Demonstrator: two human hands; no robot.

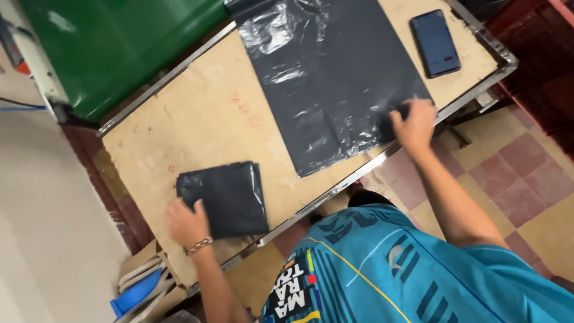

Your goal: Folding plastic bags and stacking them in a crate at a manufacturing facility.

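A worn tan wooden tabletop with a metal edge rim [179, 113] is filling the middle of the room. A floor of red and beige square tiles [526, 179] is showing at the right. A plain pale wall [48, 227] is running along the left, with a glossy green panel [119, 42] leaning behind the table.

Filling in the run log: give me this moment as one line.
left hand: on folded dark bag | right hand: grips flat dark bag's corner | phone: on table

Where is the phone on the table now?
The dark phone lies at the table's far right corner, beside the spread black bag, beyond the right hand.
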